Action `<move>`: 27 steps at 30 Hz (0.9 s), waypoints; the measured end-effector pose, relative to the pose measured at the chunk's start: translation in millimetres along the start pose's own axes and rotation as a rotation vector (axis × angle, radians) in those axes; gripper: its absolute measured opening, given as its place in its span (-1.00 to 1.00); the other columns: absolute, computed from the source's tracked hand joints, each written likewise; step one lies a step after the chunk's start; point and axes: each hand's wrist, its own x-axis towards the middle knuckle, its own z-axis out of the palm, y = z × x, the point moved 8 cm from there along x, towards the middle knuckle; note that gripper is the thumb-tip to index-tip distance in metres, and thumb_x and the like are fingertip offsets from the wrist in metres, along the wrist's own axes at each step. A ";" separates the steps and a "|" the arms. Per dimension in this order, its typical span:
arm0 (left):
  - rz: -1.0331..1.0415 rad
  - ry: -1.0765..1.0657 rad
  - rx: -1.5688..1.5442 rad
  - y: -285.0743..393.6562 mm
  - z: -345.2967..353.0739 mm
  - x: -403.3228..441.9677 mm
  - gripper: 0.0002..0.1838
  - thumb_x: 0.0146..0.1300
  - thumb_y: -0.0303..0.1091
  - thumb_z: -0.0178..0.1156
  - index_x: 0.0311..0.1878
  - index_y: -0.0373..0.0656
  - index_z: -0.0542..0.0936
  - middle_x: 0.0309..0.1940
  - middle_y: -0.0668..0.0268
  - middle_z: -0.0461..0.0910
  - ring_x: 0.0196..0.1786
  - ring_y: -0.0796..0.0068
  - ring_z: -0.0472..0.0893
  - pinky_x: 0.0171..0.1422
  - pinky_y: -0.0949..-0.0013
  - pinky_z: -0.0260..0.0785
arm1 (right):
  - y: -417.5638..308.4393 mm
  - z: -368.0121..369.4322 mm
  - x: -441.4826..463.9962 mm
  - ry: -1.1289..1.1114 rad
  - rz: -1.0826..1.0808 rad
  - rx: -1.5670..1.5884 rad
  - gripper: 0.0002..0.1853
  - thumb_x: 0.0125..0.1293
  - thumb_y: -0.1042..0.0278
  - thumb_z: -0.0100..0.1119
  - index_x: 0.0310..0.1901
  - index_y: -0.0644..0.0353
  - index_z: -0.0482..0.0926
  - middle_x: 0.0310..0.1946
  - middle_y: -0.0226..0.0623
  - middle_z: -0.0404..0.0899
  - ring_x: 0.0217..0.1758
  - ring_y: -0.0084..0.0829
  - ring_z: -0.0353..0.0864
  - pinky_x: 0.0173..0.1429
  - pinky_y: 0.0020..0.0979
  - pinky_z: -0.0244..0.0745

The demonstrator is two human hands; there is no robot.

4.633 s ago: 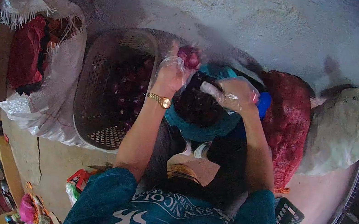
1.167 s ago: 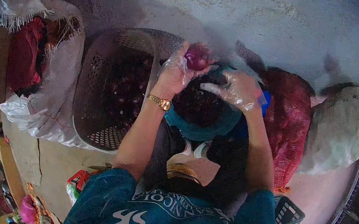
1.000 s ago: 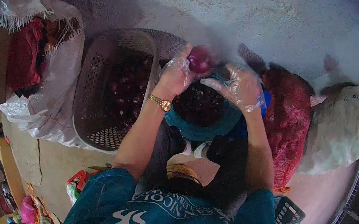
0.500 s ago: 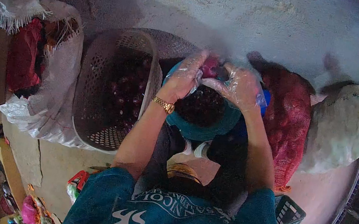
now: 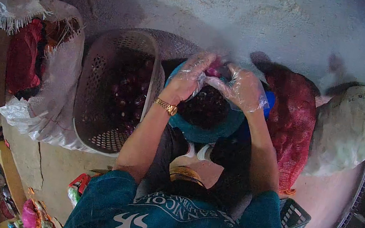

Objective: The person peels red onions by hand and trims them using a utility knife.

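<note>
A red onion is held between both hands, over the far part of a teal basin with dark onion pieces or skins inside. My left hand, in a clear plastic glove, grips the onion from the left. My right hand, gloved the same way, closes on its right side, thumb across the near side. The fingertips partly hide the onion. Left of the basin, a tall perforated basket holds several red onions.
Right of the basin stand a red mesh sack and a white sack. An open white sack with red mesh inside is at the left. A green crate sits at lower right. A rough wall rises behind.
Earlier the onion sat in my raised left hand with my right hand apart. Both hands have since come together around it, and my left hand has moved right and slightly lower.
</note>
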 end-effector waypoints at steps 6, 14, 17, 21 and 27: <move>0.004 -0.007 0.012 6.6 5.3 -5.0 -0.71 0.35 -0.26 0.18 0.05 -0.19 0.54 -0.05 0.34 0.58 0.02 0.51 0.52 0.15 0.41 0.36 | 1.3 2.5 -0.1 -0.019 0.012 0.023 -0.39 0.14 -0.28 0.22 -0.20 0.25 0.65 -0.38 0.07 0.63 -0.28 0.10 0.63 -0.22 -0.10 0.49; 0.004 0.014 0.038 6.5 4.6 -3.4 -0.72 0.36 -0.26 0.14 0.06 -0.16 0.54 -0.01 0.33 0.58 0.07 0.47 0.53 0.17 0.37 0.37 | 14.6 17.3 2.0 -0.105 0.068 0.060 -0.35 0.17 -0.35 0.11 -0.26 0.24 0.66 -0.41 0.04 0.63 -0.25 0.09 0.62 -0.15 -0.10 0.50; 0.007 0.042 0.050 4.6 -0.1 -1.2 -0.71 0.37 -0.23 0.14 0.05 -0.17 0.54 -0.03 0.29 0.58 0.05 0.45 0.55 0.15 0.35 0.40 | 13.7 14.0 2.5 -0.122 0.027 0.071 -0.34 0.17 -0.36 0.09 -0.25 0.24 0.66 -0.38 0.06 0.62 -0.24 0.10 0.61 -0.16 -0.08 0.50; -0.013 0.041 -0.056 2.3 -0.4 -0.5 -0.71 0.36 -0.25 0.17 0.04 -0.21 0.52 -0.03 0.30 0.58 0.01 0.50 0.56 0.13 0.39 0.42 | 15.2 22.5 2.7 -0.179 -0.029 -0.076 -0.36 0.16 -0.33 0.13 -0.23 0.24 0.64 -0.41 0.09 0.60 -0.27 0.11 0.60 -0.19 -0.06 0.48; -0.022 0.036 -0.179 3.0 -14.0 5.1 -0.66 0.37 -0.21 0.15 0.07 -0.23 0.49 -0.04 0.24 0.58 -0.03 0.40 0.59 0.11 0.29 0.49 | -3.4 5.0 0.3 -0.181 0.022 0.032 -0.43 0.18 -0.20 0.18 -0.24 0.29 0.62 -0.35 0.15 0.59 -0.21 0.13 0.59 -0.12 -0.07 0.47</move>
